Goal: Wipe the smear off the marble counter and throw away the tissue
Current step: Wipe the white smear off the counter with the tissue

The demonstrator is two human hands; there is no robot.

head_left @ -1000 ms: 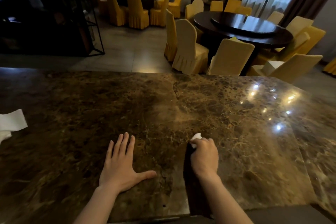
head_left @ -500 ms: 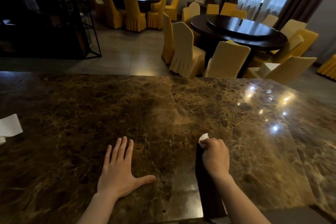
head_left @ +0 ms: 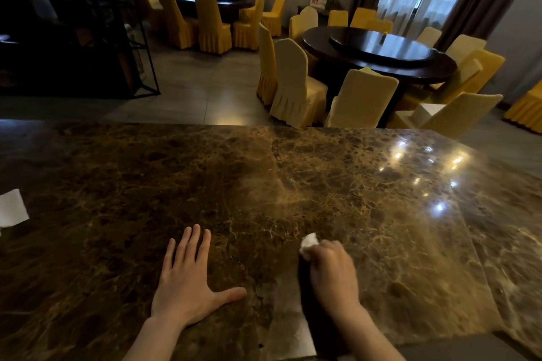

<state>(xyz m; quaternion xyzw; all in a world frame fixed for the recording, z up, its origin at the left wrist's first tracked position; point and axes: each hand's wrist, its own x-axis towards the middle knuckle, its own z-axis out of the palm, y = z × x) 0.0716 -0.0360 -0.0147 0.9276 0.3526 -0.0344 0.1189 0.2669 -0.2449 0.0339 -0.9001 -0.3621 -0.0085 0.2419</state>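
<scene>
A crumpled white tissue [head_left: 308, 245] pokes out of my right hand [head_left: 333, 272], which is closed around it and pressed onto the brown marble counter [head_left: 146, 184] near its front edge. The hand looks blurred. A pale hazy smear [head_left: 281, 190] lies on the stone a little beyond the tissue. My left hand [head_left: 187, 284] rests flat on the counter to the left, fingers spread, holding nothing.
More white tissue [head_left: 11, 208] lies at the counter's far left edge. Beyond the counter stand yellow-covered chairs [head_left: 296, 88] around a dark round table [head_left: 381, 53], and a black metal shelf [head_left: 73, 38] at the back left.
My right hand with the tissue went right along the counter, then came back left to about where it began. The left hand stayed flat in place.
</scene>
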